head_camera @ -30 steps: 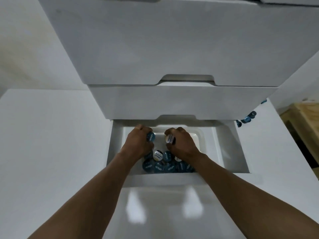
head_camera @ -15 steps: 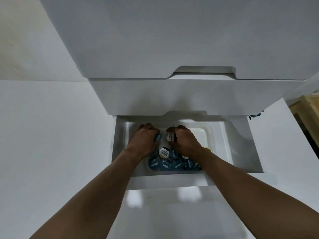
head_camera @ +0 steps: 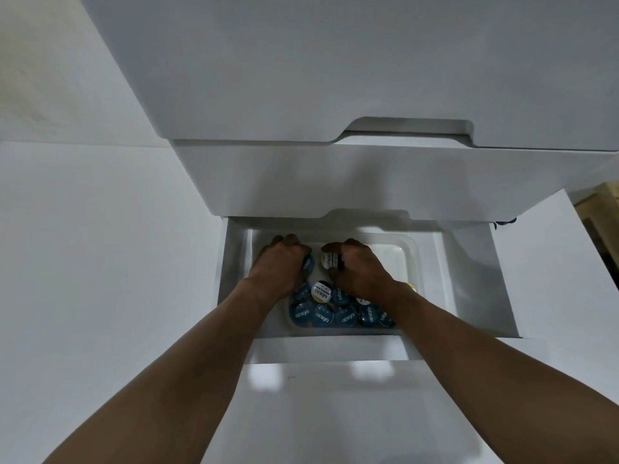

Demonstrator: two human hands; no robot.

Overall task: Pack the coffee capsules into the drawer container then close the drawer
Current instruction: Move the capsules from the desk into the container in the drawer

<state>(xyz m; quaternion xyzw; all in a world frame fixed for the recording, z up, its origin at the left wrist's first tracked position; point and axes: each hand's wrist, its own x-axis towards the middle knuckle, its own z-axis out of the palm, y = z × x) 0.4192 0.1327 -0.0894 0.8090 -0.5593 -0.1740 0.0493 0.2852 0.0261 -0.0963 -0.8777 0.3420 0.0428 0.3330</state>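
Coffee capsules [head_camera: 338,313] – roughly ten in drawer [head_camera: 469,279]; left hand [head_camera: 283,262], right hand [head_camera: 360,271] each gripping one.

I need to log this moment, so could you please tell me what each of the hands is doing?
Left hand: closed on a blue capsule.
Right hand: closed on a white capsule.

Drawer unit [head_camera: 335,78]: plain white. Capsules [head_camera: 323,317]: mostly blue lids, white lettering. Two lids [head_camera: 322,291] white, dark print.
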